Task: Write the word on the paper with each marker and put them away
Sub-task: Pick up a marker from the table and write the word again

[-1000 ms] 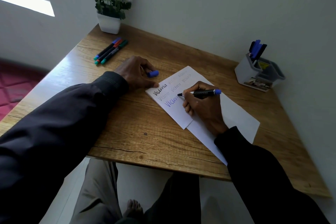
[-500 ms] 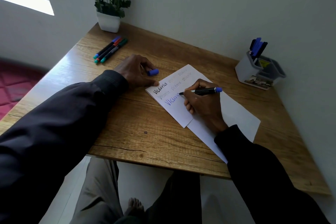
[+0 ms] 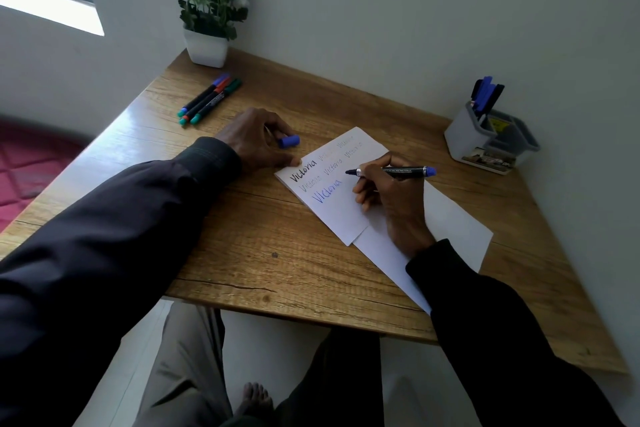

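One smear is risked: marker (image 3: 398,170) gripped by right hand (image 3: 388,198) beside the paper's (image 3: 332,218) fresh blue word (image 3: 327,192), cap (image 3: 289,141) held by left hand (image 3: 256,139).

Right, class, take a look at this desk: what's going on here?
A person sits at a wooden desk, writing on a sheet of paper. The right hand grips a blue marker, its tip close to a blue "Victoria" below other rows of the same word. The left hand holds the blue cap, its thumb at the paper's corner. Three capped markers lie near a plant pot, and more stand in a grey holder on the right.
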{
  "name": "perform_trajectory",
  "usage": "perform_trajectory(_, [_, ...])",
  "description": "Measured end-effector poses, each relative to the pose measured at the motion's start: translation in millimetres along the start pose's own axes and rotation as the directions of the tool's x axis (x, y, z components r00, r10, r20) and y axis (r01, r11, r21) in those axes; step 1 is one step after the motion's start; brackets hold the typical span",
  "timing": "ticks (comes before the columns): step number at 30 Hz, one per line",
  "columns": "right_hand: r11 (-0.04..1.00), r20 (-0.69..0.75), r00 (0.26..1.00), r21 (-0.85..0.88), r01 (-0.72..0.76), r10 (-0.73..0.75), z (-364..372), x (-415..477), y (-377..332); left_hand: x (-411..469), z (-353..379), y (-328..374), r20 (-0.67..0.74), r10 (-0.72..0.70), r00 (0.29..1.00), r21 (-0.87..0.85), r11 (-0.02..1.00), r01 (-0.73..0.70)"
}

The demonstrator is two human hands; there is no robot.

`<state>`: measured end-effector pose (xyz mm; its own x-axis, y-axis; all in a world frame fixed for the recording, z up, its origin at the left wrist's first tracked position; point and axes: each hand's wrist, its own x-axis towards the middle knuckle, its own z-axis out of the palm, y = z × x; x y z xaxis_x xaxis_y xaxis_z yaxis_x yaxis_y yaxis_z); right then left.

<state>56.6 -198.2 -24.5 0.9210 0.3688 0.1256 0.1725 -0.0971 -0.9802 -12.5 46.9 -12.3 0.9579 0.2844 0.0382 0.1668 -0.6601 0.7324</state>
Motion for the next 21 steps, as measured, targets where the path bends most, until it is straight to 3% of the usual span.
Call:
perform_trajectory(8, [0.963, 0.012, 0.999, 0.268, -0.042, 0.04, -6, 2, -14, 0, 0, -1, -0.045, 0.003, 0.999, -0.065, 0.998, -0.006])
perform_trajectory(16, [0.914, 0.049, 0.992, 0.387, -0.124, 0.114, -9, 0, -19, -3, 3, 2, -0.113, 0.019, 0.993, 0.034, 0.999, -0.015])
perform_trajectory(21, [0.866, 0.086, 0.982, 0.464, -0.188, 0.167, -11, 0, -21, -6, 2, 2, -0.134, 0.014, 0.991, 0.011, 1.0, -0.013])
